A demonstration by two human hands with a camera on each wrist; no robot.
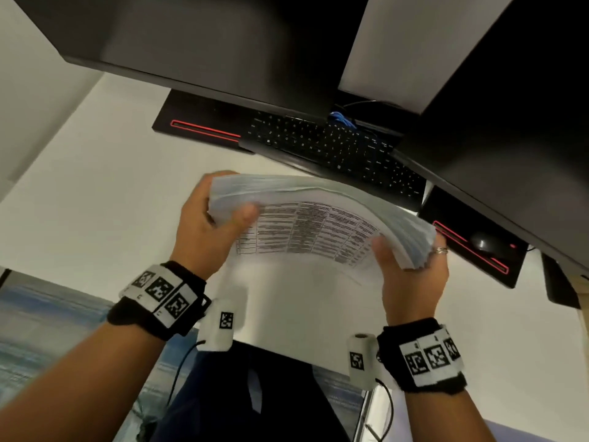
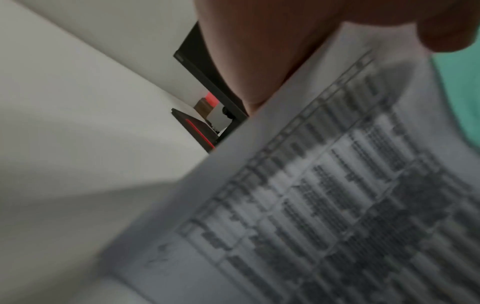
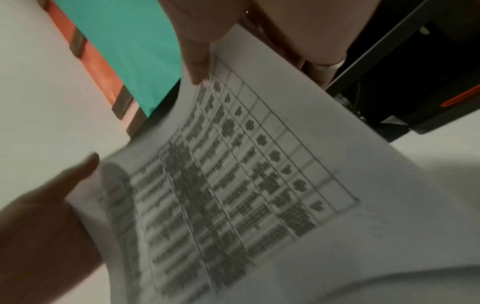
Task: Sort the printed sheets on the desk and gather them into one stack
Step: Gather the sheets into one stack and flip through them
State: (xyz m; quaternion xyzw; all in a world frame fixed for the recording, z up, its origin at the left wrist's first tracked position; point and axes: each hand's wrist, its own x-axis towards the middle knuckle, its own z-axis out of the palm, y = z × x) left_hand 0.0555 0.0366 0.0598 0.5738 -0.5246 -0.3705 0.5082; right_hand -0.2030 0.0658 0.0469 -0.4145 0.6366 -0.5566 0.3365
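A thick stack of printed sheets (image 1: 312,231) is held up above the white desk (image 1: 105,193), bowed upward in the middle, its top page showing a table of dense text. My left hand (image 1: 207,224) grips the stack's left end, thumb on top and fingers behind. My right hand (image 1: 411,272) grips the right end, thumb on the page, ringed finger round the edge. The left wrist view shows the blurred printed page (image 2: 324,195) with my thumb (image 2: 249,61) over its edge. In the right wrist view the same page (image 3: 246,174) runs between both hands.
A black keyboard (image 1: 331,145) lies just beyond the stack, under two dark monitors (image 1: 223,49). A black mouse (image 1: 484,242) sits on a red-trimmed black pad at the right. The desk's front edge is close to my wrists, with dark clothing below it.
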